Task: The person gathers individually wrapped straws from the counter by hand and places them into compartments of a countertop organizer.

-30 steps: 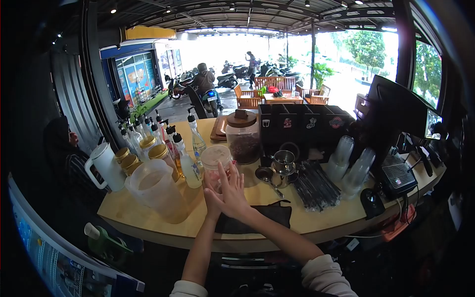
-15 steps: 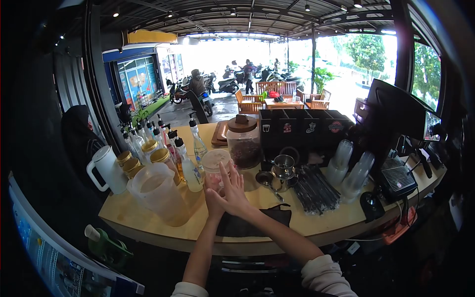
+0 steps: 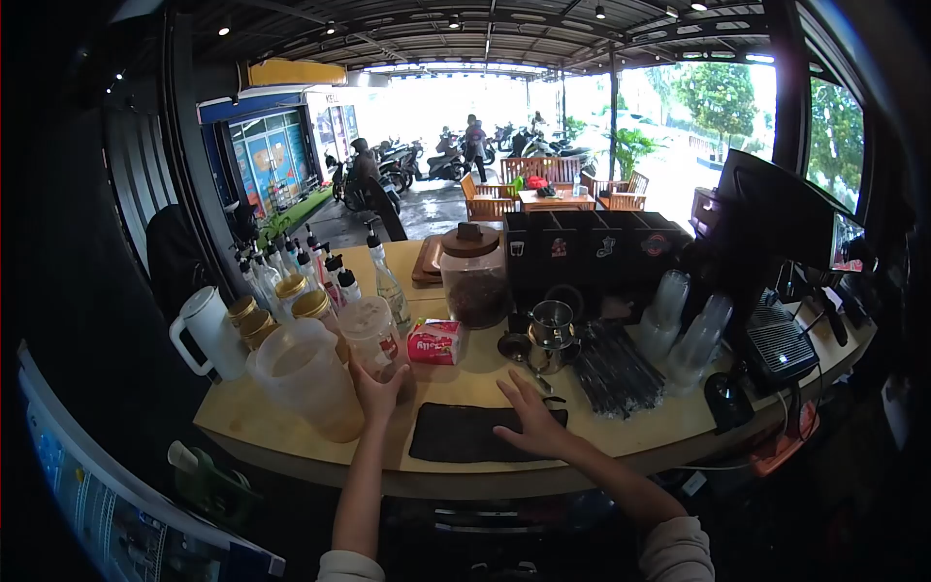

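A clear plastic cup (image 3: 372,328) with a pale lid and a red print stands near the bottles on the counter. My left hand (image 3: 379,390) is wrapped round its lower part, thumb on the near right side. To the cup's right lies a pink and white tissue packet (image 3: 434,341). My right hand (image 3: 531,419) holds nothing; its fingers are spread over the right part of a black cloth (image 3: 456,432). Beyond that hand are a metal cup (image 3: 551,330) and a bundle of black wrapped straws (image 3: 619,369).
A large translucent pitcher (image 3: 301,378) stands close left of the cup, with pump bottles (image 3: 344,286) and gold-lidded jars (image 3: 312,308) behind. Further back are a wood-lidded jar (image 3: 475,276) and a black box (image 3: 592,242). Stacked plastic cups (image 3: 700,344) stand right.
My hands have parted. The left has carried the cup leftward, uncovering the tissue packet; the right has come off the cup and moved right, over the cloth, which now lies flatter.
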`<state>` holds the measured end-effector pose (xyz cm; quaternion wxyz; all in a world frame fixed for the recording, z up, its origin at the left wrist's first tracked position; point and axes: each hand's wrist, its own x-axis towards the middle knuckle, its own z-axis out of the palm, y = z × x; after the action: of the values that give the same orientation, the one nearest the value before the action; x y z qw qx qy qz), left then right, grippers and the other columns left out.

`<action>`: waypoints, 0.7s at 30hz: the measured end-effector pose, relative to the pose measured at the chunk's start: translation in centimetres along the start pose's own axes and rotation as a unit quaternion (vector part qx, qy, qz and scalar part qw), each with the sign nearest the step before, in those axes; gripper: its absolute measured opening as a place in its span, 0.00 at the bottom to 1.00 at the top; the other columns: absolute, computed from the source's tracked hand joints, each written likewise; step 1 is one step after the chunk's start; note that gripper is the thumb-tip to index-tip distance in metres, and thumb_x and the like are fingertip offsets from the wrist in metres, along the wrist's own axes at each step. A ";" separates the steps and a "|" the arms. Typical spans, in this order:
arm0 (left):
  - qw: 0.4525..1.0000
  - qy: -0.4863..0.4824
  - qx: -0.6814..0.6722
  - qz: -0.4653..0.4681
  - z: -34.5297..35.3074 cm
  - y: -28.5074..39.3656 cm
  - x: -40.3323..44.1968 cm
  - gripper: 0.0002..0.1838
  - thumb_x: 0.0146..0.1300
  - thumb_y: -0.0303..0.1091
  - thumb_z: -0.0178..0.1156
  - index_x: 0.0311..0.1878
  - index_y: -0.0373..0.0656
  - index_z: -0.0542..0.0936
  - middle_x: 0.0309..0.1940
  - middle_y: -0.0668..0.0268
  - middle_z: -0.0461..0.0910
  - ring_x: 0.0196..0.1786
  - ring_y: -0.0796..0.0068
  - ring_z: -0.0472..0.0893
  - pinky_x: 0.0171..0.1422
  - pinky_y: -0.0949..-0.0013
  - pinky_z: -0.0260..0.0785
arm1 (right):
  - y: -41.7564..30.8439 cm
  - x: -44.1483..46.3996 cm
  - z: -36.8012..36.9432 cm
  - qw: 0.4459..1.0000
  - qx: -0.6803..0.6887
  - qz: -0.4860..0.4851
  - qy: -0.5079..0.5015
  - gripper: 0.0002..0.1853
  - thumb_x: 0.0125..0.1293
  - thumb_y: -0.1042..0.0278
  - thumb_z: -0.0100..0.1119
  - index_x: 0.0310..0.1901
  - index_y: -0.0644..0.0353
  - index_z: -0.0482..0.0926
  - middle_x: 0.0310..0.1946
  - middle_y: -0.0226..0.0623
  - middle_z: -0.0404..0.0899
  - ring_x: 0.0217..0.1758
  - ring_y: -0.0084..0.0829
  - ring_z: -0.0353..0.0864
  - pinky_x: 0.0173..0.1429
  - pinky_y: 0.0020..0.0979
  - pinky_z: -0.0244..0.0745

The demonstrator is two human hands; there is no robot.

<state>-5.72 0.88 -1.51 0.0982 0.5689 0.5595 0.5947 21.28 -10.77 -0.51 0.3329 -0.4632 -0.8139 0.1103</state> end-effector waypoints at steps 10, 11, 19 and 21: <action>0.974 -0.151 -0.023 0.166 -1.7 4.7 -8.6 0.29 0.53 0.34 0.60 0.57 0.38 0.63 0.56 0.52 0.62 0.60 0.54 0.62 0.64 0.58 0.52 | 0.4 -5.3 -1.9 0.991 -0.014 0.107 0.075 0.26 0.52 0.64 0.60 0.53 0.64 0.67 0.54 0.49 0.61 0.56 0.45 0.64 0.58 0.37 0.61; 0.961 -0.222 -0.026 0.161 -1.4 4.8 -9.7 0.27 0.53 0.36 0.59 0.56 0.39 0.65 0.55 0.53 0.63 0.60 0.54 0.62 0.64 0.57 0.52 | 0.9 -5.8 -1.9 0.985 -0.083 0.120 0.092 0.25 0.52 0.64 0.60 0.51 0.65 0.68 0.51 0.48 0.64 0.53 0.44 0.66 0.55 0.37 0.63; 0.848 -0.417 0.245 0.216 -0.2 3.9 -12.5 0.32 0.63 0.52 0.40 0.65 0.42 0.55 0.67 0.59 0.49 0.70 0.62 0.46 0.69 0.48 0.31 | 1.4 -7.3 0.2 0.955 -0.143 0.255 0.052 0.14 0.53 0.62 0.58 0.37 0.61 0.70 0.39 0.43 0.67 0.42 0.44 0.70 0.42 0.40 0.67; 0.850 -0.414 0.250 0.208 -0.2 3.9 -12.5 0.32 0.63 0.52 0.40 0.65 0.43 0.55 0.67 0.59 0.50 0.70 0.62 0.46 0.69 0.48 0.32 | 1.2 -7.2 0.8 0.958 -0.144 0.234 0.081 0.13 0.53 0.64 0.58 0.35 0.62 0.68 0.35 0.44 0.68 0.37 0.46 0.71 0.39 0.41 0.67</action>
<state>0.32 -9.99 -5.55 0.0491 0.8706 0.4657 0.1508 24.12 -15.96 -4.91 0.2921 -0.6914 -0.6602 0.0294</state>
